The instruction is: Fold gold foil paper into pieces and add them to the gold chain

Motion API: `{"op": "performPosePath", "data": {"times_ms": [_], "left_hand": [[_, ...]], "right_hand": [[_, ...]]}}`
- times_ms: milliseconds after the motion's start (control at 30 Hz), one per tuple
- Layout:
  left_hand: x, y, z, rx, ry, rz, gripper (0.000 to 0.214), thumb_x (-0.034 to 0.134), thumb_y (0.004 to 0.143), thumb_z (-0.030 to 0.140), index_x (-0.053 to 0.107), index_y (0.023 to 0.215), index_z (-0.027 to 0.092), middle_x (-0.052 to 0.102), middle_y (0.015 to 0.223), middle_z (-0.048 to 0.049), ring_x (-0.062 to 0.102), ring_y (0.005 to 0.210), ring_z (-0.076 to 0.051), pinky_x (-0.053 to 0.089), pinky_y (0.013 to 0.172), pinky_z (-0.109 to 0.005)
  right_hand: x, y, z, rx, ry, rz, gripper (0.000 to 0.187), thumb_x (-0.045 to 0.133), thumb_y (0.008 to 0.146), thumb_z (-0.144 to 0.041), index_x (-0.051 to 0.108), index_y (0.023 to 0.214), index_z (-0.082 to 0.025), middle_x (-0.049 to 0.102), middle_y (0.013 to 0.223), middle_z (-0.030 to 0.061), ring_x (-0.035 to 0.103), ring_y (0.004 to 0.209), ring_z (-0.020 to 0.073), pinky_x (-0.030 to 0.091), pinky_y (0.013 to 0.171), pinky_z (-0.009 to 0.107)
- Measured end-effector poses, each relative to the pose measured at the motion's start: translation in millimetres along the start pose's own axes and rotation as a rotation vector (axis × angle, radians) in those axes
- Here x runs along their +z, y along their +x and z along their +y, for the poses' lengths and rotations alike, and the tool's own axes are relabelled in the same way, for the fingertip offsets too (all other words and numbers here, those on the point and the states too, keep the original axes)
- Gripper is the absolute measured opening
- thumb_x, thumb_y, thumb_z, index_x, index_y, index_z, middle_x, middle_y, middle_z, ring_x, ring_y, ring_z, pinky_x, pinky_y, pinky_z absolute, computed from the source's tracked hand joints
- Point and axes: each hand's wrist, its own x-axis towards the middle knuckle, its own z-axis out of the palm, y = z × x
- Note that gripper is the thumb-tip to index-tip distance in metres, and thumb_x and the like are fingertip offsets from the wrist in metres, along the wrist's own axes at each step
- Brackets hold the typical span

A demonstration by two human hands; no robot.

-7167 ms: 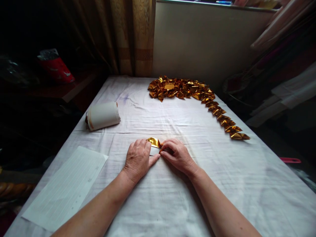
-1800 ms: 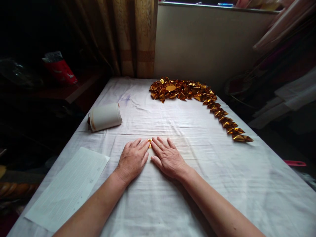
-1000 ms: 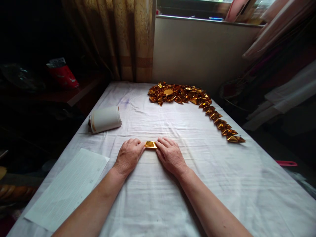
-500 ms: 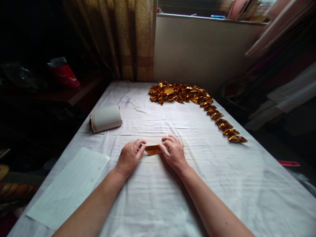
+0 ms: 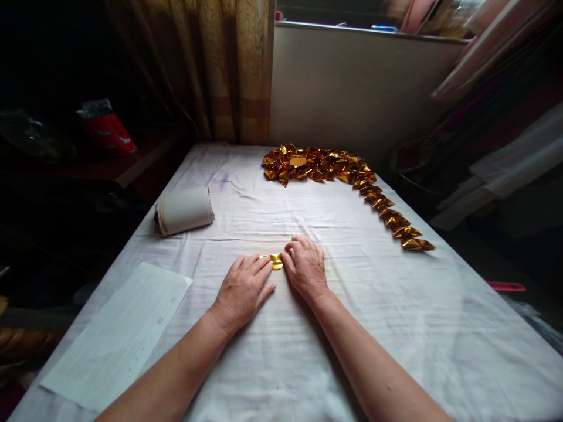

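Observation:
A small folded piece of gold foil paper point(image 5: 276, 262) lies on the white cloth between my hands. My left hand point(image 5: 246, 288) rests flat, fingers stretched out, with its fingertips over the left end of the paper. The thumb lies a little apart, nearer to me. My right hand point(image 5: 305, 265) has its thumb and curled fingers closed at the paper's right end, which they hide. Farther back, a chain of folded gold foil pieces point(image 5: 385, 214) runs from a coiled heap toward the right edge of the table.
At left, a white roll point(image 5: 187, 211) lies on its side, with a lined sheet of paper point(image 5: 118, 337) nearer to me. A red container point(image 5: 108, 133) stands on dark furniture beyond the table. Curtain point(image 5: 253, 70) and wall bound the far side; cloths hang at right.
My left hand has gone from pinching the paper's left end to lying flat over it. The paper now lies lower and flatter, shining brighter. My right hand stays at its end.

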Motion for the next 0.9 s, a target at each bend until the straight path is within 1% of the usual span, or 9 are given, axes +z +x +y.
{"op": "performPosePath", "data": {"times_ms": [67,133,233,267,367,567,733,833,900], "left_hand": [[1.4,-2.9,2.4,-0.002,0.022,-0.047,0.040,0.054,0.093,0.039,0.057,0.129,0.021,0.059,0.136,-0.0076,0.049,0.130,-0.025,0.032,0.111,-0.046],[2.3,-4.9,1.9,0.001,0.031,-0.084,0.045,0.051,0.094,0.043,0.054,0.133,0.021,0.056,0.141,-0.0084,0.047,0.133,-0.025,0.029,0.114,-0.048],[4.2,-7.6,-1.5,0.005,0.028,-0.122,0.054,0.044,0.095,0.050,0.047,0.140,0.019,0.049,0.147,-0.0098,0.043,0.137,-0.026,0.025,0.116,-0.049],[5.1,-8.7,-2.7,0.006,0.026,-0.133,0.057,0.042,0.095,0.052,0.045,0.142,0.019,0.047,0.148,-0.0099,0.041,0.138,-0.026,0.024,0.116,-0.049],[7.5,-12.1,-5.2,0.007,0.025,-0.157,0.063,0.039,0.095,0.056,0.040,0.146,0.020,0.042,0.152,-0.0101,0.036,0.141,-0.026,0.022,0.117,-0.049],[7.0,-15.4,-6.6,-0.034,0.043,-0.176,0.062,0.039,0.093,0.059,0.042,0.145,0.025,0.036,0.155,-0.0129,0.032,0.143,-0.029,0.022,0.116,-0.053],[7.4,-15.3,-6.9,-0.036,0.069,-0.142,0.062,0.043,0.092,0.058,0.043,0.145,0.026,0.039,0.153,-0.0130,0.034,0.142,-0.031,0.020,0.115,-0.055],[7.4,-14.1,-6.5,-0.034,0.084,-0.139,0.061,0.044,0.091,0.059,0.045,0.143,0.026,0.041,0.151,-0.0134,0.035,0.141,-0.031,0.020,0.115,-0.057],[6.4,-12.9,-5.5,-0.031,0.093,-0.138,0.062,0.043,0.092,0.059,0.046,0.143,0.025,0.042,0.151,-0.0140,0.036,0.141,-0.031,0.020,0.115,-0.057]], "right_hand": [[-2.2,-1.1,2.0,-0.028,0.024,0.002,0.027,0.043,0.095,-0.026,0.066,0.108,-0.021,0.062,0.128,0.0102,0.050,0.124,0.0245,0.035,0.103,0.042],[-6.8,-5.3,2.8,-0.121,0.021,-0.045,0.034,0.039,0.096,-0.023,0.064,0.119,-0.021,0.060,0.134,0.0084,0.046,0.131,0.0232,0.032,0.108,0.042],[-15.4,-16.7,0.8,-0.334,-0.029,-0.244,0.042,0.039,0.098,-0.029,0.053,0.137,-0.022,0.050,0.146,0.0062,0.036,0.140,0.0220,0.024,0.116,0.044],[-18.0,-20.5,-0.2,-0.372,-0.053,-0.311,0.046,0.040,0.098,-0.032,0.047,0.142,-0.021,0.045,0.149,0.0066,0.034,0.142,0.0221,0.022,0.117,0.045],[-23.7,-28.5,-1.3,-0.355,-0.135,-0.412,0.055,0.040,0.098,-0.041,0.037,0.148,-0.018,0.034,0.155,0.0091,0.028,0.145,0.0234,0.018,0.118,0.050],[-30.1,-28.6,6.8,-0.241,-0.225,-0.422,0.058,0.036,0.099,-0.045,0.035,0.149,-0.016,0.028,0.156,0.0105,0.025,0.146,0.0242,0.017,0.118,0.053],[-30.2,-28.3,4.3,-0.232,-0.238,-0.381,0.056,0.036,0.099,-0.045,0.039,0.147,-0.016,0.033,0.154,0.0124,0.029,0.144,0.0253,0.018,0.117,0.054],[-29.4,-29.3,-0.7,-0.249,-0.237,-0.341,0.058,0.040,0.098,-0.045,0.037,0.148,-0.016,0.031,0.155,0.0130,0.026,0.145,0.0260,0.015,0.119,0.054],[-29.2,-29.5,-3.8,-0.296,-0.214,-0.358,0.059,0.040,0.098,-0.046,0.034,0.150,-0.017,0.029,0.156,0.0116,0.024,0.146,0.0250,0.013,0.120,0.053]]}}
